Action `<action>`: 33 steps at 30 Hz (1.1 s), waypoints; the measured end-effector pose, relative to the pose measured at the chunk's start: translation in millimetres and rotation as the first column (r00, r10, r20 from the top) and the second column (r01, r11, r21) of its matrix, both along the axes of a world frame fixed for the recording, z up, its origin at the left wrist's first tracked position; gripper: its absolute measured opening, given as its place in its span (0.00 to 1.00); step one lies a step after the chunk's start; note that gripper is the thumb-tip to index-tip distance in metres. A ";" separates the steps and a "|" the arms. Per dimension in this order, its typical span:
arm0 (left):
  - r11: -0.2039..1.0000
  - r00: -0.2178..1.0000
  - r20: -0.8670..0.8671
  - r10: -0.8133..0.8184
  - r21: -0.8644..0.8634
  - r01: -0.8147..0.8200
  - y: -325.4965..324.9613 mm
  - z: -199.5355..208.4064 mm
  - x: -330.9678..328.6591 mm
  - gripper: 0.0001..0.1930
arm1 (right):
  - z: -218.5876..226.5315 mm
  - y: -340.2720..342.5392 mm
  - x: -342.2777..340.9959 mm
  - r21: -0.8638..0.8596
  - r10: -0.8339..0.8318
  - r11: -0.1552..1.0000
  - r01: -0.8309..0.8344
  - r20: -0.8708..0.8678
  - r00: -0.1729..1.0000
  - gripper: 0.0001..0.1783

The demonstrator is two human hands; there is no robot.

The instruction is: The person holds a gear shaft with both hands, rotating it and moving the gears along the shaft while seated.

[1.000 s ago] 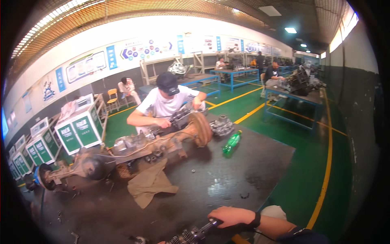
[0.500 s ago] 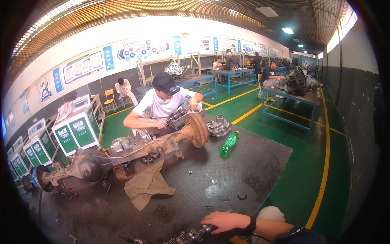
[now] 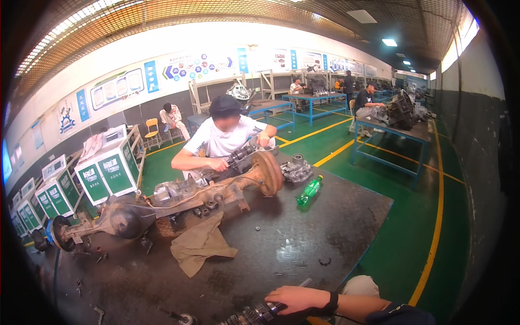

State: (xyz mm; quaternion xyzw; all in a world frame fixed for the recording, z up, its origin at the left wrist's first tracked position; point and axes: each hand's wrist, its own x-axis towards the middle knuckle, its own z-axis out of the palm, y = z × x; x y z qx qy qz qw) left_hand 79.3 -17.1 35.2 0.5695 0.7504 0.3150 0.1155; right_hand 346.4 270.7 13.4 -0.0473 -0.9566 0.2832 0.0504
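Note:
My right hand comes in from the lower right, with a dark band at the wrist. Its fingers are closed over one end of a metal gear shaft, whose toothed gears show at the bottom edge. The lower part of the shaft is cut off by the picture. Left of it lies a round metal part. A small dark curved clip and a little nut-like ring rest on the dark metal tabletop. My left hand is out of view.
A rusty axle housing spans the table, beside a brown cloth. Near the far edge are a green bottle and a metal casing. Across the table a co-worker handles another gear shaft.
The whole view has shifted slightly, so the table things sit a little farther right. The co-worker's head is raised a little. My right hand stays on the gear shaft.

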 end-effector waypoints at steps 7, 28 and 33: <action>0.999 1.000 0.000 -0.008 -0.031 0.008 -4.0 5.7 3.9 0.16 | -5.3 -4.6 0.0 -0.011 0.025 1.000 -0.025 -0.024 0.999 0.35; 1.000 1.000 -0.016 0.019 0.010 -0.019 -4.5 -4.0 2.9 0.15 | 1.0 -11.5 -1.5 0.067 -0.062 0.996 0.061 0.005 0.998 0.36; 0.999 1.000 0.002 0.016 0.032 -0.016 -2.8 -8.0 0.1 0.15 | 1.6 -11.4 -3.2 0.049 -0.067 0.996 0.068 -0.024 0.997 0.36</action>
